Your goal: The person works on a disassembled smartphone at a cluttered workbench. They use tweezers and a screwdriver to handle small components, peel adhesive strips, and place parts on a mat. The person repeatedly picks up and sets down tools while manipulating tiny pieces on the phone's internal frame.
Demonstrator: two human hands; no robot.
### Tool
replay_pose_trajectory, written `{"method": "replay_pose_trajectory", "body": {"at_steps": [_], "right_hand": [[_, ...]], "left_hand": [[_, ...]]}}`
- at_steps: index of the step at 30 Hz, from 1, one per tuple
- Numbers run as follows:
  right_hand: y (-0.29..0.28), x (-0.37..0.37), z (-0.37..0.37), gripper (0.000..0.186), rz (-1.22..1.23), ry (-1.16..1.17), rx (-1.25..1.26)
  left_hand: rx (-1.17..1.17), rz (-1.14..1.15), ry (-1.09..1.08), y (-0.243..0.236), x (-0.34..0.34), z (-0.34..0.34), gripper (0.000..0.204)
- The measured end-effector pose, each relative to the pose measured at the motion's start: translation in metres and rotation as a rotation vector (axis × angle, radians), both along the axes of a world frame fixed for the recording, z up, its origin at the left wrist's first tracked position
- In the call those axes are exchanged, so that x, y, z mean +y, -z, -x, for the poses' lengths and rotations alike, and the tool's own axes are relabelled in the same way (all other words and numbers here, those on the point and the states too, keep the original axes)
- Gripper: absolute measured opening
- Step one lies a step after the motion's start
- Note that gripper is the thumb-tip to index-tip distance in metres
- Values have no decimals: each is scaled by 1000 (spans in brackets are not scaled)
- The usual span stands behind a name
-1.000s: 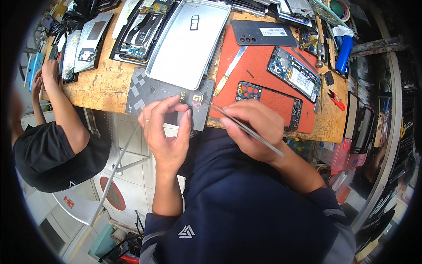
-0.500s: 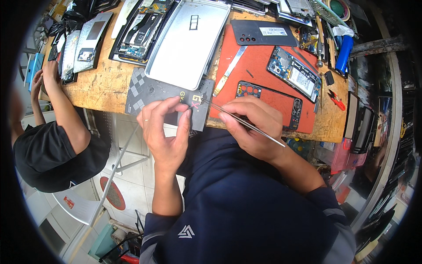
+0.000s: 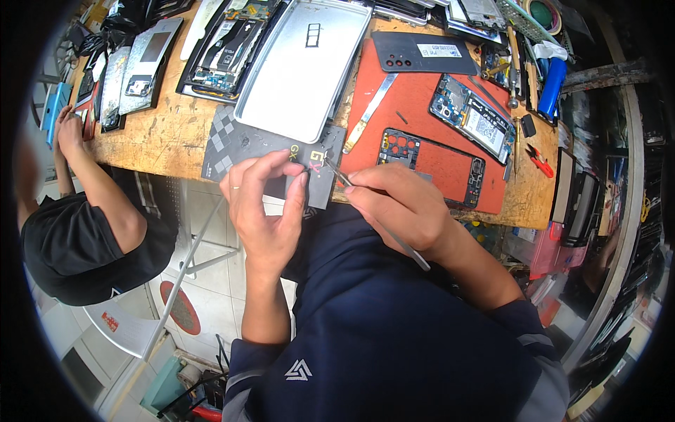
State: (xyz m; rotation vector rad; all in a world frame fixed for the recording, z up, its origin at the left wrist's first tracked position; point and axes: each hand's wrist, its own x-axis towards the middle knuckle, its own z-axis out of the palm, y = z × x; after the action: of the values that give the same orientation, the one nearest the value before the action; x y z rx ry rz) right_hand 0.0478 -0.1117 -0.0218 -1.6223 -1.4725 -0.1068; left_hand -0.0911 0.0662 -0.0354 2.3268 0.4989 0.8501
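Note:
My left hand (image 3: 264,200) is closed in a pinch, thumb and index finger bent toward each other over the dark grey mat (image 3: 225,158). A tiny dark piece seems to sit at those fingertips, too small to name. My right hand (image 3: 404,207) grips metal tweezers (image 3: 394,240), slanting from upper left to lower right. The tips of the tweezers are close to the left fingertips. Beyond my right hand, a black phone mid-frame (image 3: 439,180) and an opened phone (image 3: 472,121) with board and battery showing lie on the orange mat (image 3: 365,77).
A white metal tray (image 3: 281,91) holds a small black frame (image 3: 313,35). Around it are another opened phone (image 3: 226,53), a dark back cover (image 3: 422,53), a metal pry blade (image 3: 369,112) and red-handled cutters (image 3: 539,162). Another person's arm (image 3: 105,179) reaches over the bench at left.
My right hand has turned, so the tweezers slope more steeply and their rear end has swung down and left. My left hand stays nearly still. The other person's hands have shifted slightly.

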Motion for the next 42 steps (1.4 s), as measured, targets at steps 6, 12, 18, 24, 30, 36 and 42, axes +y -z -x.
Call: {"method": "replay_pose_trajectory", "body": {"at_steps": [6,12,18,24,30,36,42], "right_hand": [[-9,-6,1,28,75,-30,-31],[-10,-7,1,29,77,-30,-1],[-8,-7,0,30,54,-7,155],[-9,-6,1,32,12,1,207],[-6,0,0,32,-33,-47,250],[-5,4,0,29,-14,-51,296],[-4,5,0,29,-13,-58,298]], "left_hand": [[14,-6,-6,-1,-1,-1,41],[11,-14,0,-2,0,-1,41],[26,-18,6,-3,0,-1,42],[20,-22,11,-3,0,-2,40],[7,-25,12,0,0,-2,40],[11,35,25,2,-1,1,45],[-46,33,4,7,-2,-1,45]]}}
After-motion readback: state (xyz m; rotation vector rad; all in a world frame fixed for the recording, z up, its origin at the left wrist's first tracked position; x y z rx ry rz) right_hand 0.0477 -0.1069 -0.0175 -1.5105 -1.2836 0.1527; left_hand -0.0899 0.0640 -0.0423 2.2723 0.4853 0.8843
